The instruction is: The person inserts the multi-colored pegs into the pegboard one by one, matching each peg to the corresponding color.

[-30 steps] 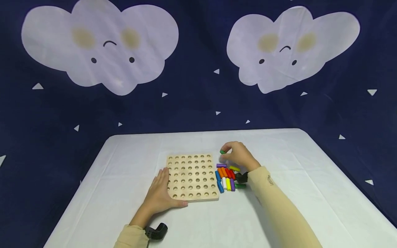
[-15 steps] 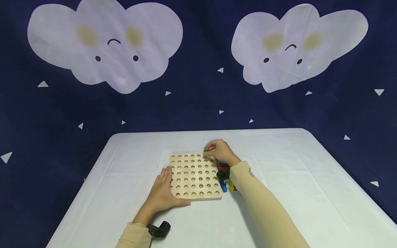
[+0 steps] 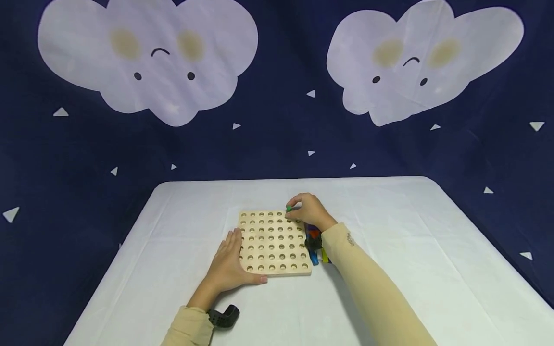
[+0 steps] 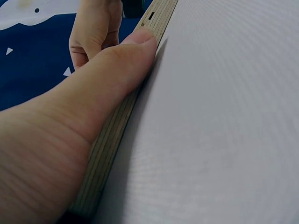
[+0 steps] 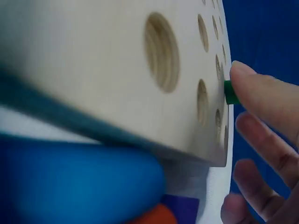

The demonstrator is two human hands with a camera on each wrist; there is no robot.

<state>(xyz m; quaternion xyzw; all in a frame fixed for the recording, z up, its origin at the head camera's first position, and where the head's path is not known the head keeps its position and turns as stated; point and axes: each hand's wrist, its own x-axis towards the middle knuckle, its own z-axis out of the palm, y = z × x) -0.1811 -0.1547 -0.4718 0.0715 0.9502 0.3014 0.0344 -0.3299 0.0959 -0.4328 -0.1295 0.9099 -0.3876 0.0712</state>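
A pale wooden board [image 3: 277, 242] with rows of round holes lies on the white table. My left hand [image 3: 226, 264] rests against its near left corner, fingers straight along the left side. In the left wrist view the thumb [image 4: 112, 70] presses along the layered front edge. At the far right part of the board, my right hand [image 3: 309, 210] pinches a small green peg [image 3: 288, 208] between thumb and fingers. The right wrist view has the green peg [image 5: 231, 93] standing at the board's surface, its lower end at a hole in the far row.
Beside the board's right side lie loose pegs, partly hidden under the right wrist: a blue peg [image 3: 313, 257], a yellow peg [image 3: 324, 255] and an orange one [image 5: 156, 215]. Black wrist cameras sit on both wrists. A dark blue cloth [image 3: 277, 144] hangs behind the table.
My right hand has carried the green peg leftward from above the loose pegs to the board's far right part, holding nearly still since the middle frame. My left hand keeps its place on the board.
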